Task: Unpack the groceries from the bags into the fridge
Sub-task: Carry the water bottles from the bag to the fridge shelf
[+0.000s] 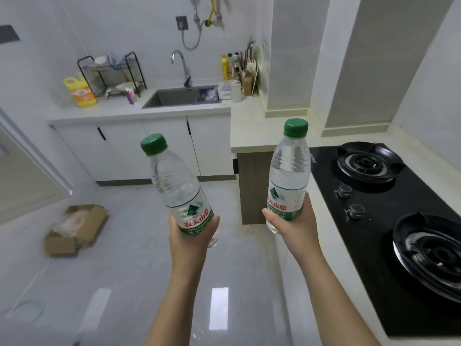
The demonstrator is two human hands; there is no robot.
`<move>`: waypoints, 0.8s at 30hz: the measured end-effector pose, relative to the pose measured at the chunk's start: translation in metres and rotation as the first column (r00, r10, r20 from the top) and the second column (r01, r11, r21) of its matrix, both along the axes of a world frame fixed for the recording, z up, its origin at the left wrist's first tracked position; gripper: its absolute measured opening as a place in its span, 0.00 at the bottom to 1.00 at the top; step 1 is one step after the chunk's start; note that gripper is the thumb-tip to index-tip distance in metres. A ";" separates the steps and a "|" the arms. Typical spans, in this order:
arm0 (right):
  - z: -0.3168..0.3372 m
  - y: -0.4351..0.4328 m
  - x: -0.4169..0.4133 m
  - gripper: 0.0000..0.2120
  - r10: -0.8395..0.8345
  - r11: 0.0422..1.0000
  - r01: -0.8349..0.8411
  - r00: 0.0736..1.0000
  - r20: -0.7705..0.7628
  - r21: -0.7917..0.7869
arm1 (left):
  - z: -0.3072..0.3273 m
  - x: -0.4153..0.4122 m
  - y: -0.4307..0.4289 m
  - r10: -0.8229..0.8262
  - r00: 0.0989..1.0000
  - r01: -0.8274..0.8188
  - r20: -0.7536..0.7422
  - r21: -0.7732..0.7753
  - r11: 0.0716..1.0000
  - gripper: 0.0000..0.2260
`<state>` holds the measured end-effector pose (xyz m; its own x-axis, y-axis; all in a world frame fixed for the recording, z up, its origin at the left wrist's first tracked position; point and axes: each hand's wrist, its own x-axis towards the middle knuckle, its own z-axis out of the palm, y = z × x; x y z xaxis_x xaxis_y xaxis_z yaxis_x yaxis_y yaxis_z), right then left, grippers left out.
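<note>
I hold two clear water bottles with green caps and green-and-white labels, out in front of me over the kitchen floor. My left hand grips the lower part of the left water bottle, which tilts to the left. My right hand grips the base of the right water bottle, which stands nearly upright beside the stove counter. A white door edge, possibly the fridge, shows at the far left. No grocery bags are in view.
A black gas hob with two burners fills the counter on the right. Ahead are a sink, a dish rack and a yellow jug. An open cardboard box lies on the glossy floor at left.
</note>
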<state>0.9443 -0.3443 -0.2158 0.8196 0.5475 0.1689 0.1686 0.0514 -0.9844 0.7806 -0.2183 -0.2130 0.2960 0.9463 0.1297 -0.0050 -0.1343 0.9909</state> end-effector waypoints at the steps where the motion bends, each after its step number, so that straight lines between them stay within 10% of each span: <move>1: 0.004 0.010 -0.006 0.27 0.013 1.000 -0.013 1.000 0.006 0.000 | 0.002 -0.008 0.008 0.017 1.000 -0.017 0.010 -0.001 1.000 0.24; 24: 0.014 0.221 -0.168 0.22 0.528 0.848 -0.530 0.848 0.052 0.033 | 0.014 -0.214 0.094 0.533 0.836 -0.535 0.132 -0.024 0.845 0.29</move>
<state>0.7766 -0.1231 -0.2022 0.4003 0.8872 0.2292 0.1419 0.1871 -0.9720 0.5669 -0.1244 -0.1993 -0.2749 0.9504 0.1455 -0.0555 -0.1668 0.9844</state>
